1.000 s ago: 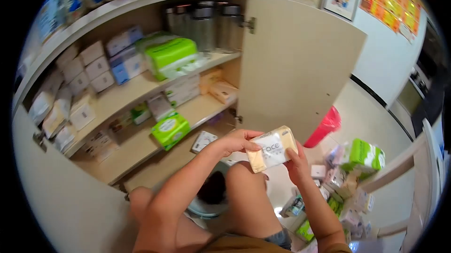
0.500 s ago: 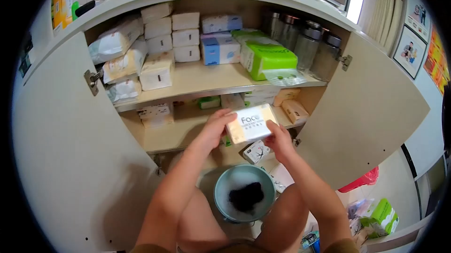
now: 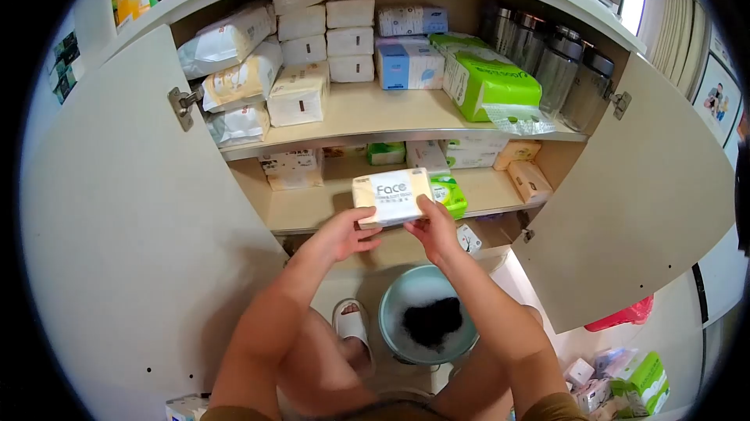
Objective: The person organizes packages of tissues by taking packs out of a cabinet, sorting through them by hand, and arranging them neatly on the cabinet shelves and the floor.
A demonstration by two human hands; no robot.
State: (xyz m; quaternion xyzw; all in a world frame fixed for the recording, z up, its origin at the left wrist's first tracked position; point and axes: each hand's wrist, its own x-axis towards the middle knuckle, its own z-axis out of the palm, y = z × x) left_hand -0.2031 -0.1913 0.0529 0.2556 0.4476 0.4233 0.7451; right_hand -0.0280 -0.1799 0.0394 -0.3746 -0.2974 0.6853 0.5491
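Note:
Both of my hands hold a pack of facial tissues (image 3: 392, 196), cream and white with "Face" printed on its front. My left hand (image 3: 344, 232) grips its lower left corner, thumb on the front. At the lower right corner, my right hand (image 3: 434, 226) has its thumb on the front and its fingers underneath. The pack is in front of the cabinet's lower shelf (image 3: 297, 214). Just behind it, to the right, a green tissue pack (image 3: 450, 197) shows in part. More tissue packs (image 3: 473, 151) stand at the back of that shelf.
Stacked tissue packs (image 3: 301, 93), a large green bundle (image 3: 496, 81) and glass bottles (image 3: 561, 69) fill the upper shelf. Open cabinet doors (image 3: 148, 210) flank me. A basin (image 3: 383, 319) of sudsy water with dark cloth stands between my legs. More packs (image 3: 644, 382) lie at lower right.
The tissue pack has moved towards the lower shelf, and my hands now hold it by its lower corners. My view has shifted left, and the green pack behind shows more.

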